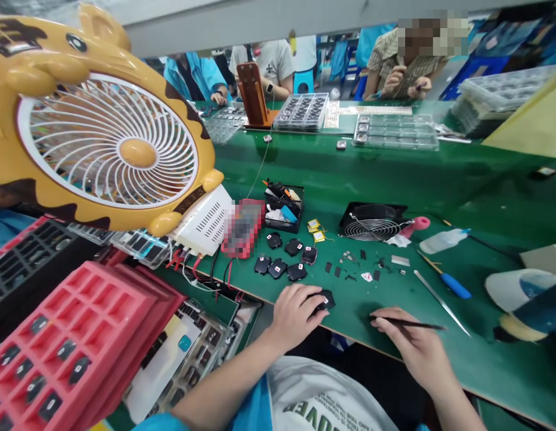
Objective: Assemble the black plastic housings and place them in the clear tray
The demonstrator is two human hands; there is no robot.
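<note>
My left hand [295, 314] is closed on a small black rounded device casing [325, 299] with a tiny white label, at the table's near edge. Fingers cover its left part. In my right hand [410, 341] are slim black tweezers [415, 324], pinched like a pen, with the tip to the left over the table and apart from the casing. Several similar black casings [278, 269] lie beyond my left hand. Small yellow-edged battery cells [319, 236] are just behind them. Dark scraps and pads [337, 272] are scattered ahead of my right hand.
A tiger-shaped fan [138, 152] looms at upper left, above pink trays [111, 305]. A red meter [244, 227], a black tool box [284, 224] and a small black fan [371, 220] stand behind. At right are a blue-handled screwdriver [455, 286] and bottles [443, 240]. People sit opposite.
</note>
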